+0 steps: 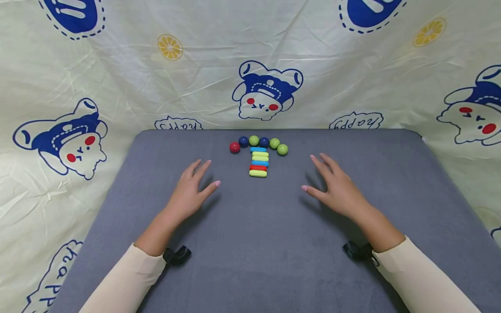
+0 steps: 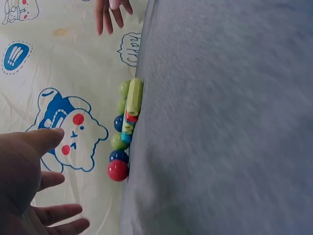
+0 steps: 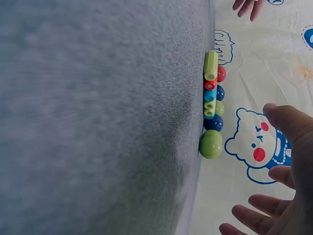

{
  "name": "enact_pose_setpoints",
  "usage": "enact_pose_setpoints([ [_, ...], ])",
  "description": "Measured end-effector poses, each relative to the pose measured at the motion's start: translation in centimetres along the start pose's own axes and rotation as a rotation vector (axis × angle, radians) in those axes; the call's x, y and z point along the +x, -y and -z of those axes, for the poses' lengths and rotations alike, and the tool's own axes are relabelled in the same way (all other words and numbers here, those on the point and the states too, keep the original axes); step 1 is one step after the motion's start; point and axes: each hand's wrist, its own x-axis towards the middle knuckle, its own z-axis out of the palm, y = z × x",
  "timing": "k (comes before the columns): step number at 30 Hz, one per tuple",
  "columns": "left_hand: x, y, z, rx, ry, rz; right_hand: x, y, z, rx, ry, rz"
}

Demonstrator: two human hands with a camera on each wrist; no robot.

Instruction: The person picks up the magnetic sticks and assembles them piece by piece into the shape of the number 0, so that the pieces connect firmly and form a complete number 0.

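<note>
The left hand (image 1: 188, 192) and right hand (image 1: 339, 189) are spread and hold nothing. They seem to be between moves; taking something would call for reaching in and pinching. Between them, a bit ahead, sticks (image 1: 260, 159) lie in a row on the tabletop (image 1: 254, 243), with balls (image 1: 264, 142) curving around the far end.

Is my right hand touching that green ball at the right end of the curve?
Apart: the head view shows bare grey tabletop between the right hand's fingertips and that green ball.
</note>
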Motion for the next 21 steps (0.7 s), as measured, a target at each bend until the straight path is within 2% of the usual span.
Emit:
enact_pose_setpoints([
  [7,1.1,-1.6,-1.0,-0.097,-0.036,-0.057,1.8,0.1,-0.6,0.091,0.023,0.016],
  [15,2.7,-3.1,-2.9,-0.116,-0.020,-0.120,3.8,-0.1,-1.2,0.166,0.053,-0.006],
  [21,3.9,-3.9,-3.9,-0.158,0.033,-0.085,5.5,0.0,-1.6,0.241,0.112,-0.041],
])
